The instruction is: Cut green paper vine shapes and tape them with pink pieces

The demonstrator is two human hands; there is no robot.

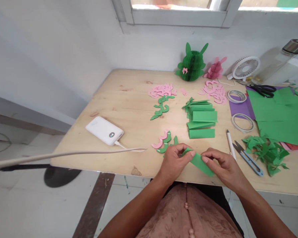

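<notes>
pale wood bench (129, 109) under my left fingers (185, 158) and right fingers (210, 163), big green sheets (273, 110) way off to their right, pile of cut strips (204, 116) just past them, one green strip (201, 165) pinched by both, blue snips (249, 160) out to the right, white pen (230, 142) nearer in

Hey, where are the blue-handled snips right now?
In the head view, the blue-handled snips lie on the table to the right of the right hand, between the white pen and the green paper scraps.
</notes>
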